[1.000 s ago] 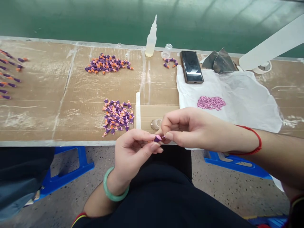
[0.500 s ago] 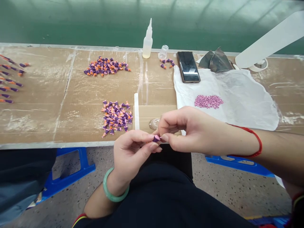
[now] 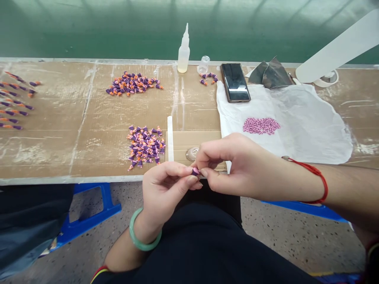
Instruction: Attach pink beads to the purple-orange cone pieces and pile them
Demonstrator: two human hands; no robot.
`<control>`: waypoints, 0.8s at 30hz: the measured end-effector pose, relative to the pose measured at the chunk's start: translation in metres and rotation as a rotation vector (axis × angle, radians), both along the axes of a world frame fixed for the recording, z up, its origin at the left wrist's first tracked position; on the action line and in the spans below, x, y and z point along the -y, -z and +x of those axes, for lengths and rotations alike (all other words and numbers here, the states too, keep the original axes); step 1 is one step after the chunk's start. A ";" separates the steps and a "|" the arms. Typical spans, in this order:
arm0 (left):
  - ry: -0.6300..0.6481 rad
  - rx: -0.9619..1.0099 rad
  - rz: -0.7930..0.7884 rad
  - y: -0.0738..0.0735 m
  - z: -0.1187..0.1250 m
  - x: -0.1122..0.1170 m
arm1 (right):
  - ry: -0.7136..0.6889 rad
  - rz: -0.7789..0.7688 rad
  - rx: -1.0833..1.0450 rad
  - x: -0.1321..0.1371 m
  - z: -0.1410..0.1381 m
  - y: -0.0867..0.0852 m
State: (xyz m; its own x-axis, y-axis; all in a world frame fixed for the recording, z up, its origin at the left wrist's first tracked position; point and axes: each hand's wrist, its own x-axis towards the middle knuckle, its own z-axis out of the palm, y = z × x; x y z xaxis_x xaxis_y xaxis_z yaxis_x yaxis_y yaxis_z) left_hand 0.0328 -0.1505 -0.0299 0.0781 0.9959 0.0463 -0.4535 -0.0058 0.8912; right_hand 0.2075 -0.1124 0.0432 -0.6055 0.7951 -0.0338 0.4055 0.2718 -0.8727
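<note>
Between the thumb and fingers of my left hand [image 3: 166,185] is a small purple-and-pink figurine piece [image 3: 195,171], held just past the table's near edge. My right hand [image 3: 237,167] meets it from the right, thumb and forefinger pinched at its pink side. Whatever those right fingertips hold is too small and covered to name. Just behind the fingers lies a clear glossy blob [image 3: 192,154] on a cardboard piece. To the left is a pile of purple, pink and orange figurine pieces [image 3: 146,146]; tiny pink patterned bits [image 3: 261,126] rest on a white cloth [image 3: 314,122].
A white strip [image 3: 170,138] lies beside the near pile. Farther back are another pile of pieces [image 3: 133,83], a dropper bottle [image 3: 184,55], a clear cap [image 3: 205,63], and a phone [image 3: 236,83]. Purple-orange pieces [image 3: 14,112] stand in rows at far left. A tape roll [image 3: 327,79] sits back right.
Both hands stay together at the piece; the right fingertips have shifted only slightly against it. The right wrist has turned a little, and the view has moved slightly.
</note>
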 end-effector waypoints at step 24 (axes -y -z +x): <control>-0.187 -1.301 -0.066 -0.001 -0.091 -0.077 | 0.484 0.488 0.507 -0.013 0.167 0.099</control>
